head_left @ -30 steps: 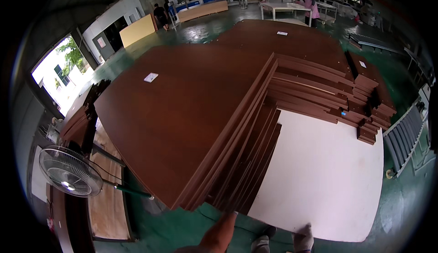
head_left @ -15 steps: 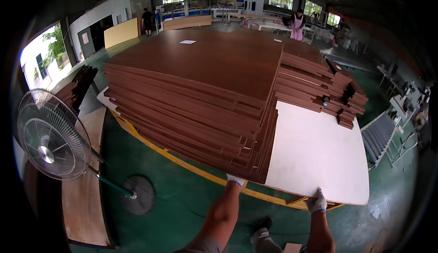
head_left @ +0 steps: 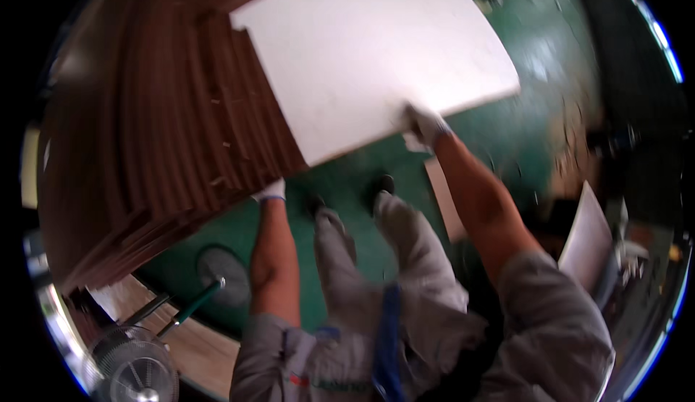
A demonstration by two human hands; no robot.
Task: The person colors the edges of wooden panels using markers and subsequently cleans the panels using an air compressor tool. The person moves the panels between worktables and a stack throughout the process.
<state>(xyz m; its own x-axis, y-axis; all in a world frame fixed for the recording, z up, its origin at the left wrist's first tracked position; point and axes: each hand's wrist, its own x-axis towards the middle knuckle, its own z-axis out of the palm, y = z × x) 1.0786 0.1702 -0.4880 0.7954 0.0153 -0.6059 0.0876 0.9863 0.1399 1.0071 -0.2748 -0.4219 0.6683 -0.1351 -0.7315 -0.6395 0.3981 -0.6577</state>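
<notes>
Gloved right hand (head_left: 423, 127) grips the near edge of the pale board (head_left: 369, 54); left hand (head_left: 270, 190) grasps its near-left corner beside the brown panel stack (head_left: 159, 127). Board's long axis runs near-left to far-right.

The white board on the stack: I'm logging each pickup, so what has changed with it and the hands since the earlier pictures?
Both gloved hands have come forward from short of the pile. The right hand now grips the near edge of the white board; the left hand is at the edge of the brown panel stack by the board's corner. The head has tipped down over the legs. The standing fan stays on the green floor.
</notes>
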